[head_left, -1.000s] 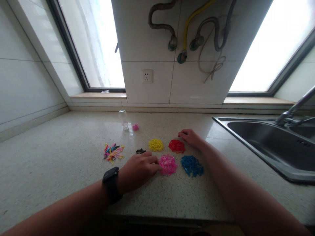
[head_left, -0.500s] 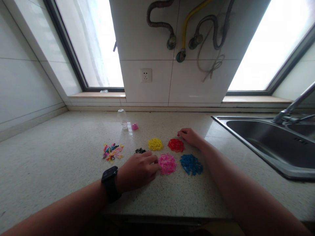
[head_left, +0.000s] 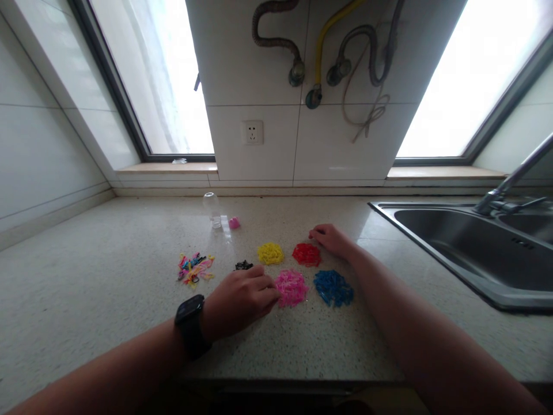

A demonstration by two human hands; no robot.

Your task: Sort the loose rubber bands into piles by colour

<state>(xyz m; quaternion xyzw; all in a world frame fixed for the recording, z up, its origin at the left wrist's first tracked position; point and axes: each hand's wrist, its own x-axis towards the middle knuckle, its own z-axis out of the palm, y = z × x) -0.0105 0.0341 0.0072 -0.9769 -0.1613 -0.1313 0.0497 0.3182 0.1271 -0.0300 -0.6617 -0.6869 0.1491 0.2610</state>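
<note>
My left hand [head_left: 242, 297], a dark watch on its wrist, has its fingers closed at the left edge of a pile of pink rubber bands [head_left: 292, 287]. Whatever those fingers may hold is hidden. My right hand [head_left: 327, 237] rests on the counter just behind and right of a pile of red rubber bands [head_left: 306, 254]. Its fingers are curled together, their inside out of sight. A pile of blue bands [head_left: 333, 287] lies between the pink pile and my right forearm. Yellow bands [head_left: 270, 253] sit left of the red, and black bands [head_left: 243, 265] are partly covered by my left hand.
A mixed-colour heap of bands [head_left: 195, 270] lies to the left on the speckled counter [head_left: 108, 276]. Farther back are a clear bottle standing upside down [head_left: 212, 210] and a pink cap [head_left: 234, 222]. On the right is a steel sink [head_left: 449, 248] with a faucet [head_left: 514, 178].
The whole view has shifted slightly. Both hands keep nearly the same places beside the pink and red piles, and the piles look unchanged.
</note>
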